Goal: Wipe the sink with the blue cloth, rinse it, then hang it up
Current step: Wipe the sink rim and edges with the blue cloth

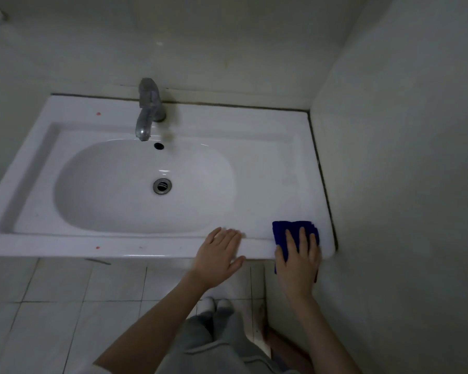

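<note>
A white ceramic sink with an oval bowl fills the middle of the view. The blue cloth lies folded on the sink's front right corner, and part of it hangs over the front edge. My right hand lies flat on the cloth with straight fingers and presses it against the rim. To its left, my left hand rests on the front rim with fingers spread and holds nothing.
A grey metal tap stands at the back of the sink, above the overflow hole. The drain sits in the bowl's middle. A wall closes in right beside the sink. Below is tiled floor and my feet.
</note>
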